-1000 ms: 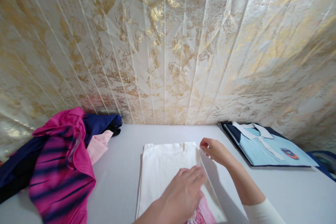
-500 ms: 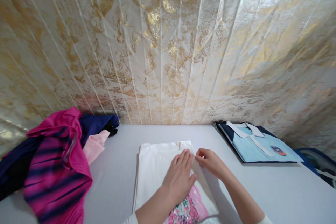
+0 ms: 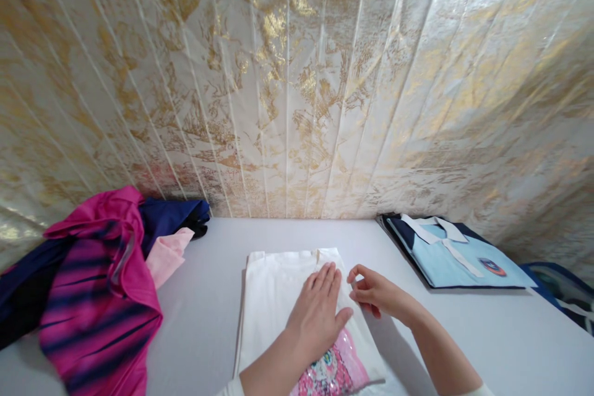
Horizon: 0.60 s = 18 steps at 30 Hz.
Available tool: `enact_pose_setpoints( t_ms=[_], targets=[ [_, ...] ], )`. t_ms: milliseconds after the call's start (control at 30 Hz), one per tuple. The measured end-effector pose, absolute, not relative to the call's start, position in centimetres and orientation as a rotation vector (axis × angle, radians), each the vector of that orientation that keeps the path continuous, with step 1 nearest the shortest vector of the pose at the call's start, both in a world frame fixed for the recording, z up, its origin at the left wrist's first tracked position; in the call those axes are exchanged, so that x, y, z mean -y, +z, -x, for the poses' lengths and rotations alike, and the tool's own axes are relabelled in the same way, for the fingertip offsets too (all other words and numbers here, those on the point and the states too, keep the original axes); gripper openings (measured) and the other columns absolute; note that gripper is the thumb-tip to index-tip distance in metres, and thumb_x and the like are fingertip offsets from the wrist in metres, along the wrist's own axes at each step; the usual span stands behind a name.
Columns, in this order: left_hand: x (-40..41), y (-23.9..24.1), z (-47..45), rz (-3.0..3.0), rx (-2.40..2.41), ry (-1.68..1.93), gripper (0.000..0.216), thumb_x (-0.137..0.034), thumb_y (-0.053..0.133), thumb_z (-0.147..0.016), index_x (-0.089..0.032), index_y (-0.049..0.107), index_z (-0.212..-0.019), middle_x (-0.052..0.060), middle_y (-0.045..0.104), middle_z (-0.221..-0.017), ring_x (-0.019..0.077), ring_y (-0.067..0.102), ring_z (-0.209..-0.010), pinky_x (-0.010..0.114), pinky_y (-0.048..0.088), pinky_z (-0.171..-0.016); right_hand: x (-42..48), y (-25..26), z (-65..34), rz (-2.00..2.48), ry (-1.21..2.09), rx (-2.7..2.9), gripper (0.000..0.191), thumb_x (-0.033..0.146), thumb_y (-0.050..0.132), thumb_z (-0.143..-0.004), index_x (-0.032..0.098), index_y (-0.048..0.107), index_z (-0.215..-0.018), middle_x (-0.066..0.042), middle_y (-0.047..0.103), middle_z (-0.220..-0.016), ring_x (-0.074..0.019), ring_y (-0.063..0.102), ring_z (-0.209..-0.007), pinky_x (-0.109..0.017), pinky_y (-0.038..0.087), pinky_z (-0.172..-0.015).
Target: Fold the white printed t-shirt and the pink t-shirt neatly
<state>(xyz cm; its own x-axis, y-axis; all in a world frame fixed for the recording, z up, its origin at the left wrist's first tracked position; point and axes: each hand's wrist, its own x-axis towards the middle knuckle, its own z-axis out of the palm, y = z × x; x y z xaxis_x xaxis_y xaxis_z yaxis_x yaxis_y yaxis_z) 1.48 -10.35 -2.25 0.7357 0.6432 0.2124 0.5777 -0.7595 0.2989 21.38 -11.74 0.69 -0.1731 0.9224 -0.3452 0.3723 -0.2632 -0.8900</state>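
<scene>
A folded white T-shirt [image 3: 273, 297] with a shiny pink cartoon print lies on the table in front of me. Flat on its upper right part rests my left hand [image 3: 320, 309], palm down, fingers stretched out and close together. At the shirt's right edge is my right hand [image 3: 374, 294]. Its fingers are bent, and a small gap shows between thumb and forefinger with no cloth visible in it. My left forearm hides part of the lower shirt and the print.
A loose heap of clothes, with a pink and navy striped garment [image 3: 102, 315] and a pale pink cloth [image 3: 167, 257], lies at left. At right sits a folded light blue polo shirt [image 3: 450, 260] on dark clothing, beside a dark blue item [image 3: 561, 291]. A gold-patterned curtain [image 3: 288, 105] hangs behind the white table [image 3: 199, 309].
My right hand has loosened from a pinch at the shirt's right edge and moved slightly right and nearer to me. My left hand stays pressed on the shirt.
</scene>
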Motion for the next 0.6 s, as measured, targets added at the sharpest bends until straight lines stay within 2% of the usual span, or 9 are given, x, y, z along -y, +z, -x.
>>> enact_pose_setpoints(
  t_ms=[133,333,600],
  targets=[
    [10.4,-2.0,-1.5,-2.719,-0.951,0.466,0.057,-0.049,0.027,-0.101,-0.017,0.029,-0.149,0.009,0.022,-0.156,0.0222,0.015,-0.145,0.042,0.021,-0.115,11.7,0.3,-21.1,1.675,1.351,1.555,0.027,0.027,0.059,-0.071,0.024,0.038,-0.087,0.012,0.049,-0.052,-0.0071,0.040,-0.040,-0.015,0.031,-0.034],
    [10.6,-2.1,-1.6,-2.722,-0.994,0.433,0.056,-0.048,0.033,-0.100,-0.017,0.034,-0.147,0.010,0.024,-0.155,0.0230,0.016,-0.144,0.043,0.019,-0.116,11.7,0.3,-20.9,1.941,1.088,1.715,0.022,0.009,0.052,-0.072,0.022,0.041,-0.085,0.009,0.054,-0.053,-0.0069,0.046,-0.039,-0.013,0.032,-0.033],
    [10.6,-1.8,-1.5,-2.686,-0.989,0.425,0.062,-0.052,0.040,-0.095,-0.017,0.033,-0.147,0.010,0.023,-0.156,0.0240,0.015,-0.145,0.045,0.019,-0.116,13.1,1.1,-21.1,1.872,1.342,1.636,0.026,0.009,0.051,-0.071,0.022,0.041,-0.091,0.010,0.052,-0.055,-0.0099,0.052,-0.049,-0.014,0.039,-0.036]
  ],
)
